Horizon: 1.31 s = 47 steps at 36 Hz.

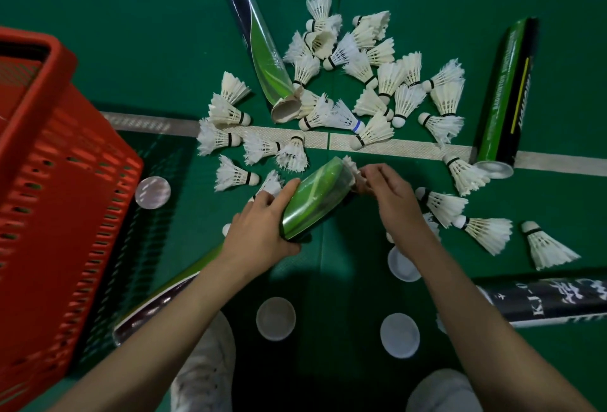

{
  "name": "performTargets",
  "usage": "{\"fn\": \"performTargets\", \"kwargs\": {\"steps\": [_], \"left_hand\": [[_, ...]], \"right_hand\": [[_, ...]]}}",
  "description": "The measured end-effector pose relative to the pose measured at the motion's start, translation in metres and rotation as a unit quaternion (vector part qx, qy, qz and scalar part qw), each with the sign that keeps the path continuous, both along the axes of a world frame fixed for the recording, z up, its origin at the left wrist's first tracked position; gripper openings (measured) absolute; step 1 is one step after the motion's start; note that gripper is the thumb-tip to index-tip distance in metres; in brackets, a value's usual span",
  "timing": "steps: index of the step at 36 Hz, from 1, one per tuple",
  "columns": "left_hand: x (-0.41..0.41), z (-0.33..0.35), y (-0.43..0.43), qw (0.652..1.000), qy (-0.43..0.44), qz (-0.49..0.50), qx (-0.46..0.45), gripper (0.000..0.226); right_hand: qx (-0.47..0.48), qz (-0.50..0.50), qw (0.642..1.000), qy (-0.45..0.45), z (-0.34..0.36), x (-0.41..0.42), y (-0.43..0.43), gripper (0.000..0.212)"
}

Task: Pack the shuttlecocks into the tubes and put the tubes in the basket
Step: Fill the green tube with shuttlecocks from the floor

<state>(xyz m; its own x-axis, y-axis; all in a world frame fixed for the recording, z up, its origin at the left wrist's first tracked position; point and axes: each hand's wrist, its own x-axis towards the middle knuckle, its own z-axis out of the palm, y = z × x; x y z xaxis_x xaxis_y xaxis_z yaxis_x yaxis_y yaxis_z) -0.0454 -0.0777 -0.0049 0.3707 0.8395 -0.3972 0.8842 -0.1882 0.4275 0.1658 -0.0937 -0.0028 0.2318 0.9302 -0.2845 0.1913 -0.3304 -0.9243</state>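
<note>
My left hand [262, 227] grips a green tube [315, 198] that points up and to the right, its open mouth near the court line. My right hand [391, 195] pinches a white shuttlecock [353, 167] right at that mouth, its feathers sticking out. Several loose white shuttlecocks [371, 80] lie scattered on the green floor beyond and to both sides. A red plastic basket [56, 201] stands at the left.
Other tubes lie around: a green and dark one [259, 40] at the top, a green and black one [507, 96] at the right, a black one [545, 300] at the lower right, another [164, 300] under my left forearm. Several round caps [276, 318] lie near my shoes.
</note>
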Motion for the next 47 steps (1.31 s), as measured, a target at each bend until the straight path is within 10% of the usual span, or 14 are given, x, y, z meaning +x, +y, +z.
{"fn": "performTargets", "kwargs": {"steps": [15, 28, 35, 47], "left_hand": [[0.003, 0.002, -0.001, 1.000, -0.001, -0.015, 0.027, 0.109], [-0.022, -0.006, -0.008, 0.995, 0.099, 0.009, 0.008, 0.111], [-0.024, -0.007, -0.025, 0.987, 0.152, -0.046, 0.009, 0.109], [0.006, -0.015, -0.055, 0.975, 0.166, -0.137, 0.048, 0.106]], "right_hand": [[-0.032, 0.046, 0.998, 0.043, -0.002, 0.010, 0.008, 0.024], [-0.028, -0.163, 0.980, -0.109, -0.030, 0.027, 0.003, 0.021], [-0.135, -0.108, 0.976, -0.135, -0.047, 0.027, -0.016, 0.047], [-0.068, 0.057, 0.915, -0.393, -0.057, 0.034, -0.105, 0.031]]}}
